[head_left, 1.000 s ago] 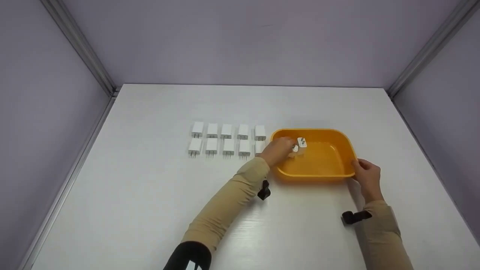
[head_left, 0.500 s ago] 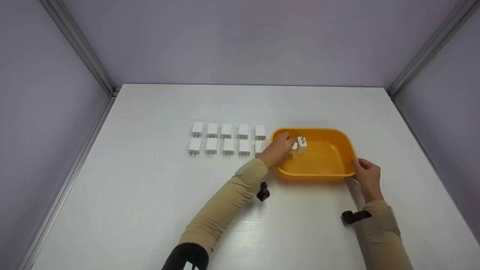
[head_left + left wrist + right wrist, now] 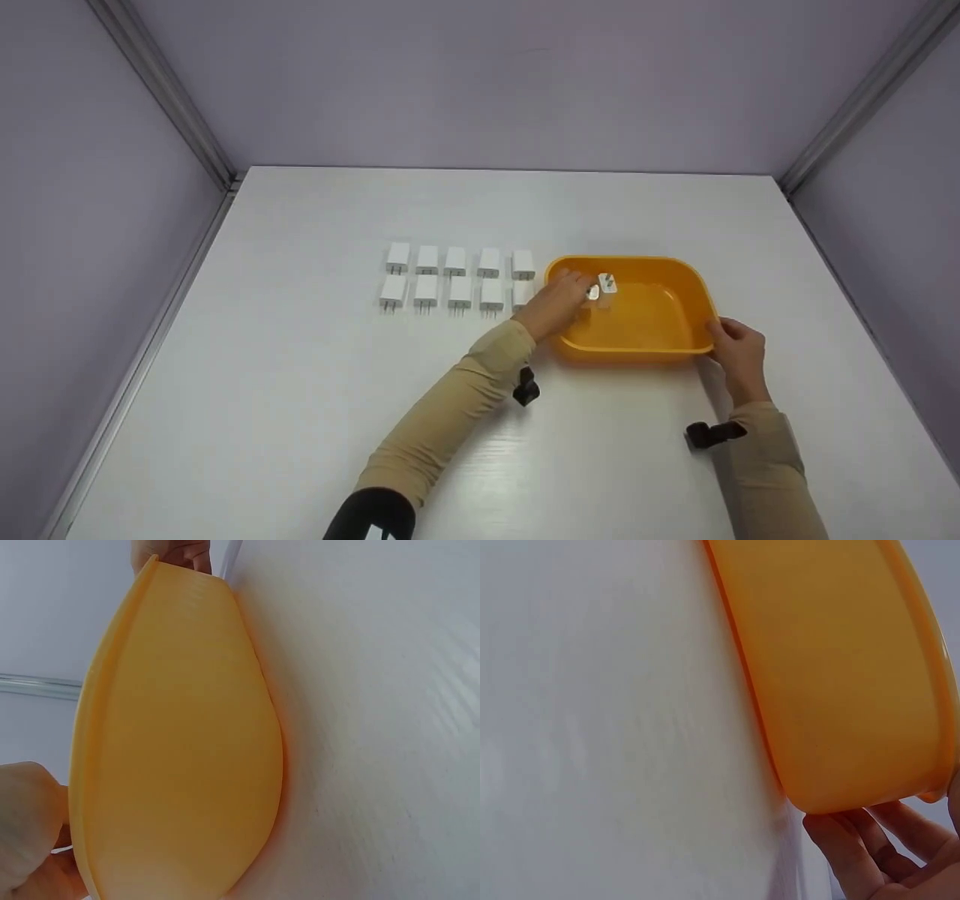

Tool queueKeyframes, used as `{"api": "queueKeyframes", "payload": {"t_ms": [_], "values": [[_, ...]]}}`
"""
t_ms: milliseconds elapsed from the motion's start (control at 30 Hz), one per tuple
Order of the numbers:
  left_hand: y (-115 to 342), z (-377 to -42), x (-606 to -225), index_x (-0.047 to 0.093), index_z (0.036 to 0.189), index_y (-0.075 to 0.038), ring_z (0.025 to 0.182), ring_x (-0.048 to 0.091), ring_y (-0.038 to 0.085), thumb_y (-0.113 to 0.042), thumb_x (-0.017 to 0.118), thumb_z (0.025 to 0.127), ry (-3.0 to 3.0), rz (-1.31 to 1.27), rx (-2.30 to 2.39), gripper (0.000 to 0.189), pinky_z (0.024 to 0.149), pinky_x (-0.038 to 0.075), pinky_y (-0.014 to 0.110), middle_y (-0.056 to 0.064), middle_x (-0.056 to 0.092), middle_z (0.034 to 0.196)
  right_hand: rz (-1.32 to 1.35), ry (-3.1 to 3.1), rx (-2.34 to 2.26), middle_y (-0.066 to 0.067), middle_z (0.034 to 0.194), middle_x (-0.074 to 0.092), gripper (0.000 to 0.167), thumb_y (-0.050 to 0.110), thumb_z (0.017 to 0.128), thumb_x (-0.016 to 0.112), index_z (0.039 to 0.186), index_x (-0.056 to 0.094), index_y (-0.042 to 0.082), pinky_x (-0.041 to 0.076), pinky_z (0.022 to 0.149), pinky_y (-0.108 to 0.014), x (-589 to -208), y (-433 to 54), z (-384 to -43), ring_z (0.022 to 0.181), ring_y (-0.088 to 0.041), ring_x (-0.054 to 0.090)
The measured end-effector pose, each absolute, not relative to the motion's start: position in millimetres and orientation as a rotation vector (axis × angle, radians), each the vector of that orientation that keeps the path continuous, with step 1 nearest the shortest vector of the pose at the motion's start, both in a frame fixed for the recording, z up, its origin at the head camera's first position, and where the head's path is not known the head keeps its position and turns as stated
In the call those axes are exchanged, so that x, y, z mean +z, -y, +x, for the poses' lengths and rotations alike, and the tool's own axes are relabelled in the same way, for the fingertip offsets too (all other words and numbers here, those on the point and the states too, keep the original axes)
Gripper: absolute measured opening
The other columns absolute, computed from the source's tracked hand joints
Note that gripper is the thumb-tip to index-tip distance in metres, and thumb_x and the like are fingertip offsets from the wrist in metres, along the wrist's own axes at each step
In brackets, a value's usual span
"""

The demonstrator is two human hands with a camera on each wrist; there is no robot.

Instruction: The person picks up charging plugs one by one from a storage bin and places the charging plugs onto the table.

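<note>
My left hand (image 3: 556, 304) reaches over the near-left rim into a yellow plastic basin (image 3: 652, 337). Its fingers seem to pinch a white plug-in charger (image 3: 592, 292), though they partly cover it. A second charger (image 3: 607, 283) stands in the basin with its prongs up, just to the right of those fingertips. At the basin's right corner, my right hand (image 3: 737, 354) grips the rim, thumb on top. The right wrist view has that hand's fingers (image 3: 847, 851) under the basin's outer side. In the left wrist view, the basin wall (image 3: 180, 727) hides the chargers.
Left of the basin, white chargers lie on the white table (image 3: 300, 375) in two rows, among them a front-left one (image 3: 393, 291) and a back-right one (image 3: 523, 264). The nearest front-row charger is partly behind my left hand. Grey walls (image 3: 480, 90) enclose the table.
My left hand shifts slightly inside the basin, and the charger at its fingers changes tilt a little. My right hand keeps its grip on the rim. The whole head view shifts slightly.
</note>
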State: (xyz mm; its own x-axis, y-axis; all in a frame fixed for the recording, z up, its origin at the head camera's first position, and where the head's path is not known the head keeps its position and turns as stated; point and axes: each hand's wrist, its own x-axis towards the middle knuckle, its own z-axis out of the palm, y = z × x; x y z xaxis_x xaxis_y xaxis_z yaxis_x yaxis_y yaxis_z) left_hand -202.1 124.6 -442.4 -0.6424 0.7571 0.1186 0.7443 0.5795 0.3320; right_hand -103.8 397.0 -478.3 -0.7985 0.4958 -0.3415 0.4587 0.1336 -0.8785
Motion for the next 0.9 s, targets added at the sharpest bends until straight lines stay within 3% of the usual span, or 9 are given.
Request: {"api": "queueKeyframes", "payload": {"t_ms": [233, 467, 733, 900], "values": [[-125, -202, -444, 0.053, 0.130, -0.004, 0.117, 0.059, 0.022, -0.008, 0.055, 0.096, -2.730, 1.281, 0.646, 0.035, 0.105, 0.047, 0.027, 0.010, 0.064, 0.124, -1.001, 2.330, 1.793, 0.009, 0.103, 0.055, 0.055, 0.029, 0.097, 0.049, 0.141, 0.044, -0.004, 0.053, 0.072, -0.007, -477, -398, -105, 0.083, 0.006, 0.056], [-119, -198, -444, 0.054, 0.130, -0.004, 0.113, 0.062, 0.021, -0.006, 0.057, 0.094, -2.744, 1.312, 0.739, 0.036, 0.102, 0.050, 0.026, 0.011, 0.064, 0.122, -1.024, 2.368, 1.790, -0.002, 0.122, 0.054, 0.056, 0.032, 0.098, 0.046, 0.144, 0.041, 0.000, 0.052, 0.072, -0.005, -478, -399, -104, 0.086, 0.005, 0.054], [-116, -193, -444, 0.057, 0.126, -0.002, 0.117, 0.063, 0.019, -0.010, 0.050, 0.099, -2.756, 1.367, 0.798, 0.029, 0.102, 0.050, 0.024, 0.010, 0.066, 0.124, -0.994, 2.384, 1.742, -0.002, 0.118, 0.054, 0.055, 0.032, 0.098, 0.047, 0.141, 0.044, -0.002, 0.052, 0.071, -0.005, -478, -397, -104, 0.084, 0.005, 0.055], [-112, -192, -442, 0.057, 0.127, -0.002, 0.117, 0.063, 0.020, -0.010, 0.051, 0.098, -2.746, 1.351, 0.851, 0.030, 0.102, 0.051, 0.025, 0.011, 0.065, 0.125, -1.004, 2.390, 1.732, -0.009, 0.127, 0.053, 0.056, 0.032, 0.098, 0.047, 0.141, 0.044, -0.003, 0.051, 0.070, -0.004, -478, -396, -105, 0.083, 0.006, 0.055]]}}
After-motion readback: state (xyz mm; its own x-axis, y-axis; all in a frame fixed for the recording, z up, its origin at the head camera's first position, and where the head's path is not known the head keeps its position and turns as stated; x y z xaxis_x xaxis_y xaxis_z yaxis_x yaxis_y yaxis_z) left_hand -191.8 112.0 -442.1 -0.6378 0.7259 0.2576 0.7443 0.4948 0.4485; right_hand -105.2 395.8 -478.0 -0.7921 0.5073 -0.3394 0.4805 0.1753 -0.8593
